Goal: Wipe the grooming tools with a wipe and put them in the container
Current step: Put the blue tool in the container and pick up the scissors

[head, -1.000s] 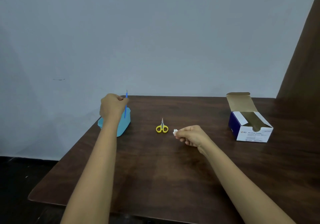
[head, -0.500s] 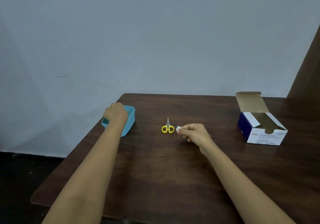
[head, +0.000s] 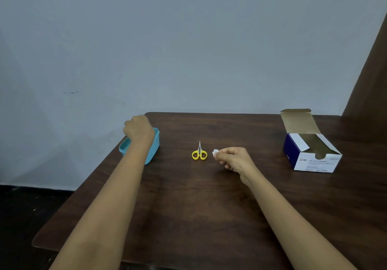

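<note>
two bare forearms reach forward from the bottom edge over a dark brown wooden desk [head: 188, 211]. the right hand [head: 234, 159] hangs just above the desk near its middle, knuckles up, its fingers [head: 222, 151] and thumb curled in and pinching a small white wipe [head: 215, 153], which pokes out to the left of the fingertips. just beside the wipe, to its left and not touching it, a small pair of scissors [head: 199, 153] with yellow handles lies flat on the desk, blades closed and pointing away from the person, handle loops nearest. well apart to the right stands a blue and white box of alcohol swabs [head: 310, 154], its lid flap folded up and back so the top is open. farther off on the left, the left hand [head: 138, 128] is over a light blue container [head: 154, 145] that sits close to the desk's left edge near the far corner. the back of this hand faces the camera and its fingers bend down out of sight, so i cannot tell whether they are grasping anything or have let go. the inside of the container is mostly hidden by the wrist. behind the desk rises a plain pale grey-blue wall [head: 188, 39].
</note>
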